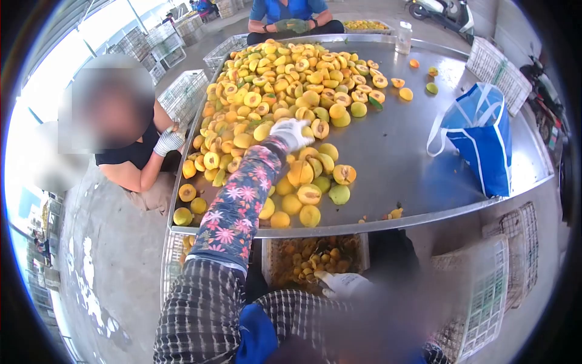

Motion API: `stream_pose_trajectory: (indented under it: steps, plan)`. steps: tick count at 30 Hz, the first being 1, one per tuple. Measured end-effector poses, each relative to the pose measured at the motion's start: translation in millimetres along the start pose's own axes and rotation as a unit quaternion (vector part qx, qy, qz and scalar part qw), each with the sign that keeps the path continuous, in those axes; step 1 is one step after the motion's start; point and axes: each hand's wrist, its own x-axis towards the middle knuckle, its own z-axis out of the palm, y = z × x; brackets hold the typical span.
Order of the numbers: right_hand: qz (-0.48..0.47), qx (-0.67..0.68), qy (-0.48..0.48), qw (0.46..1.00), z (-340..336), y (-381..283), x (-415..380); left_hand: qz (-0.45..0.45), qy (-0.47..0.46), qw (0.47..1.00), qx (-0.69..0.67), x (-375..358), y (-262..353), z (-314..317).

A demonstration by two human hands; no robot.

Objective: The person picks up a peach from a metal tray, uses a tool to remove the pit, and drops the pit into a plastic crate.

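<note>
A large heap of yellow apricots (pixel 267 79), many halved with the pit showing, covers the left part of the metal table (pixel 388 176). My left hand (pixel 292 134), in a white glove below a floral sleeve, rests on the heap. Its fingers are stretched over the fruit, beside a halved apricot (pixel 320 128). Below the table edge, my right hand (pixel 344 284), also white-gloved, is curled beside a crate (pixel 365 252) of apricots. What its fingers hold, if anything, does not show clearly.
A blue bag (pixel 479 139) and a clear cup (pixel 403 37) stand on the table. One person (pixel 130 139) sits at left, another (pixel 288 12) at the far side. White crates (pixel 485 297) stand at lower right; more crates (pixel 182 91) are at left.
</note>
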Motion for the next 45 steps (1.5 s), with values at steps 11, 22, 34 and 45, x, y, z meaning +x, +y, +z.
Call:
stream_pose_trajectory:
  steps: [11, 22, 34, 45]
  plan:
    - [-0.121, 0.033, 0.238, 0.963, 3.2, -4.8, 6.2, -0.080, 0.001, 0.573, -0.815, -55.6, 1.5, -10.7]
    - [-0.150, 0.005, 0.414, 0.898, -50.5, -107.3, 21.3, -0.079, 0.133, 0.452, -0.878, -245.5, 79.6, -61.0]
    - [-0.122, -0.073, 0.471, 0.871, -33.1, -125.4, 46.7, -0.044, 0.254, 0.602, -0.756, -272.5, 109.4, -56.9]
    - [-0.144, -0.077, 0.400, 0.902, -28.0, -97.0, 40.3, -0.104, 0.127, 0.622, -0.766, -282.0, 95.0, -36.2]
